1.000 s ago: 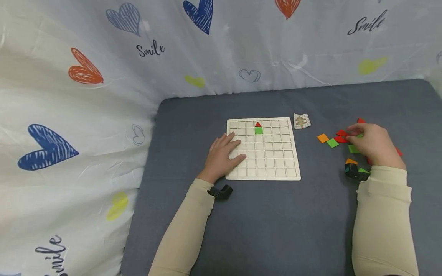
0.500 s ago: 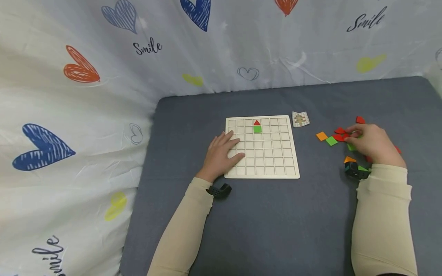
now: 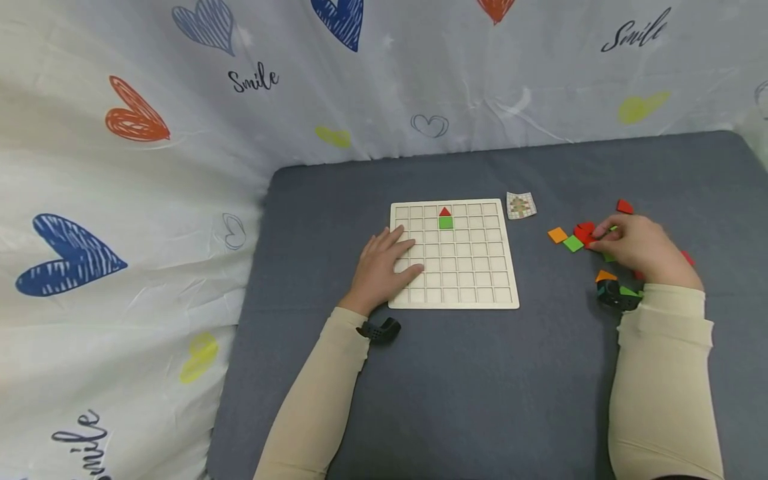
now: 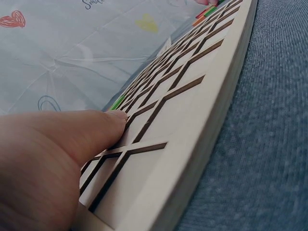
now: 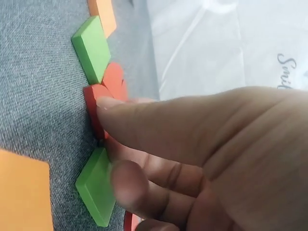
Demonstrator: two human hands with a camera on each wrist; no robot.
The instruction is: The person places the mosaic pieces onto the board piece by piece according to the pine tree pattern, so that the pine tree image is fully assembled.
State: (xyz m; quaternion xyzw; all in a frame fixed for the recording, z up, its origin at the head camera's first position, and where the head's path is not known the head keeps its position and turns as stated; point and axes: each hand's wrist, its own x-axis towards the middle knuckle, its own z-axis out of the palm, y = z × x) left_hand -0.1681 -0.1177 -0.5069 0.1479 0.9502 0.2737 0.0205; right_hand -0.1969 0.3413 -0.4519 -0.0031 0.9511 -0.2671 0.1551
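Observation:
My left hand [image 3: 377,270] lies with spread fingers on the left side of a pale wooden grid board [image 3: 468,267]. Its thumb [image 4: 101,127] rests on the grid in the left wrist view. Near the board's top edge, a red triangle [image 3: 445,212] sits just above a green square [image 3: 446,223]. Over the loose pieces at the right, my right hand [image 3: 645,247] pinches a red round-edged tile [image 5: 94,113] between thumb and index finger, low at the tabletop. Another red tile [image 5: 114,77] bunches against it, beside a green tile [image 5: 91,50].
A small pattern card [image 3: 521,206] lies off the board's upper right corner. Around the right hand are an orange tile [image 3: 557,235], a red piece [image 3: 625,207] and several more pieces, some partly hidden by the hand. A patterned white curtain [image 3: 384,80] borders the grey table [image 3: 480,387].
My right fingertips have moved slightly left along the table, and the red tiles have bunched closer to the green one. My left hand stays on the board. The head view shifted slightly.

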